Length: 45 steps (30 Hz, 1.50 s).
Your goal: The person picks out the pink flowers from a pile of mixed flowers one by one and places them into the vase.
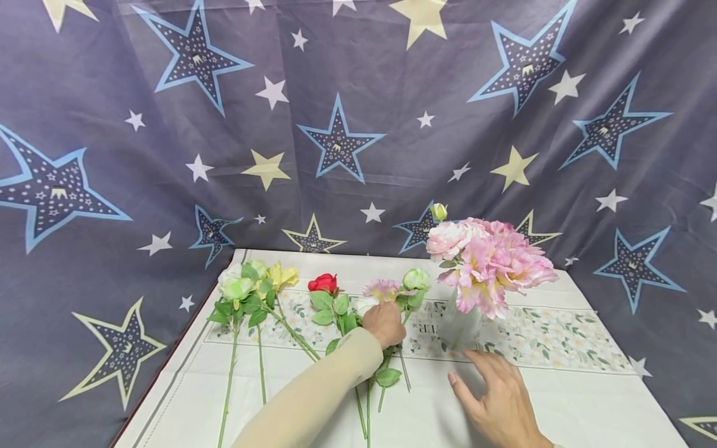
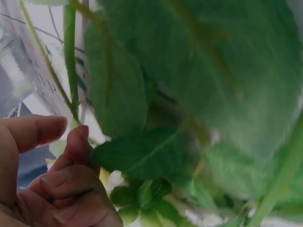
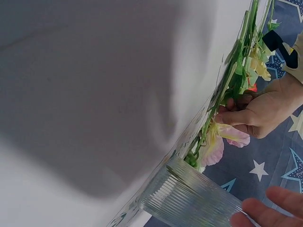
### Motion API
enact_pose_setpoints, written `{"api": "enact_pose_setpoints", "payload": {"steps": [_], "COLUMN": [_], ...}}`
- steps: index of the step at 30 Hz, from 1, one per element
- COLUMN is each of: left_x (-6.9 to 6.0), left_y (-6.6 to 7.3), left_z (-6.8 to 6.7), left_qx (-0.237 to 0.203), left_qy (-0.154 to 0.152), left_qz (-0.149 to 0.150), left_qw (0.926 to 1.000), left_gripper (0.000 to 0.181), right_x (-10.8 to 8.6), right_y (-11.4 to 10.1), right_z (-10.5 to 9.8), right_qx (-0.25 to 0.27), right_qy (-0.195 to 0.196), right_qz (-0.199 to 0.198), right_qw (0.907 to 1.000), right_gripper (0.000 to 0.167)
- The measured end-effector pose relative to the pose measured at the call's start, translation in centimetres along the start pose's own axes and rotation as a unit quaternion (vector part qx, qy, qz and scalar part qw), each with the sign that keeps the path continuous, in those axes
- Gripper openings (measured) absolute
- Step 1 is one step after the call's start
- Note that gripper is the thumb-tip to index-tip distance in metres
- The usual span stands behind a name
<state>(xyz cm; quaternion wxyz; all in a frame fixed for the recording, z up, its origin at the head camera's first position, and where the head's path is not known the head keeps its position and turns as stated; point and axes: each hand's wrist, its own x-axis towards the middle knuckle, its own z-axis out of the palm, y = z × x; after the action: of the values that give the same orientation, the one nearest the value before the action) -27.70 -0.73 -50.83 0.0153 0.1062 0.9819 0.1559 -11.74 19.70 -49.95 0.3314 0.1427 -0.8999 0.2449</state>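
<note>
My left hand (image 1: 384,325) is among the loose flowers at the table's middle, its thumb and curled index finger pinching a thin green stem (image 2: 72,71). Which bloom that stem bears is hidden by leaves. Around this hand lie a red rose (image 1: 323,284), a pink-and-yellow flower (image 1: 382,289) and a pale green rose (image 1: 416,279). To the right stands a clear ribbed vase (image 3: 191,194) with a bunch of pink flowers (image 1: 493,261) in it. Fingers extended, my right hand (image 1: 501,393) is close by the vase's near side; contact with it cannot be made out.
On the left lie more stems with pale green roses (image 1: 236,286) and a yellow flower (image 1: 282,275). A white tablecloth (image 1: 185,398) with a floral printed band covers the table. Behind it hangs a dark curtain (image 1: 347,211) with stars.
</note>
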Motion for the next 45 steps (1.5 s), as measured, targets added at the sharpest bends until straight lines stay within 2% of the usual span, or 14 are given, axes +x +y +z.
{"api": "enact_pose_setpoints", "payload": {"steps": [6,15,20,27,36,42,45], "left_x": [0.1,0.1,0.1,-0.2,-1.3,-2.1,-2.6], "left_y": [-0.4,-0.6,-1.4,-1.9,-1.8,-1.5,-1.3], "left_z": [0.3,0.6,0.6,0.2,-1.3,-2.6,-3.2], "left_qx": [-0.003,-0.029,-0.055,-0.099,-0.162,-0.200,-0.218], "left_qy": [-0.016,-0.012,0.009,0.036,0.081,0.143,0.164], "left_qz": [-0.023,-0.036,-0.055,-0.065,-0.036,0.010,0.023], "left_qw": [0.9996,0.9988,0.9969,0.9923,0.9828,0.9692,0.9617], "left_gripper": [0.038,0.037,0.036,0.039,0.047,0.030,0.021], "right_x": [0.0,-0.1,-0.1,-0.1,0.0,0.3,0.4], "right_y": [0.0,0.0,0.0,0.0,-0.1,-0.2,-0.3], "right_z": [0.0,0.1,0.2,0.3,0.4,0.4,0.4], "right_qx": [0.004,0.008,0.009,0.015,0.017,0.014,0.012], "right_qy": [0.008,0.010,0.018,0.026,0.026,0.024,0.024], "right_qz": [-0.007,-0.002,-0.011,-0.020,-0.028,-0.032,-0.034], "right_qw": [0.9999,0.9999,0.9997,0.9993,0.9991,0.9991,0.9991], "right_gripper": [0.042,0.042,0.042,0.043,0.044,0.044,0.043]}}
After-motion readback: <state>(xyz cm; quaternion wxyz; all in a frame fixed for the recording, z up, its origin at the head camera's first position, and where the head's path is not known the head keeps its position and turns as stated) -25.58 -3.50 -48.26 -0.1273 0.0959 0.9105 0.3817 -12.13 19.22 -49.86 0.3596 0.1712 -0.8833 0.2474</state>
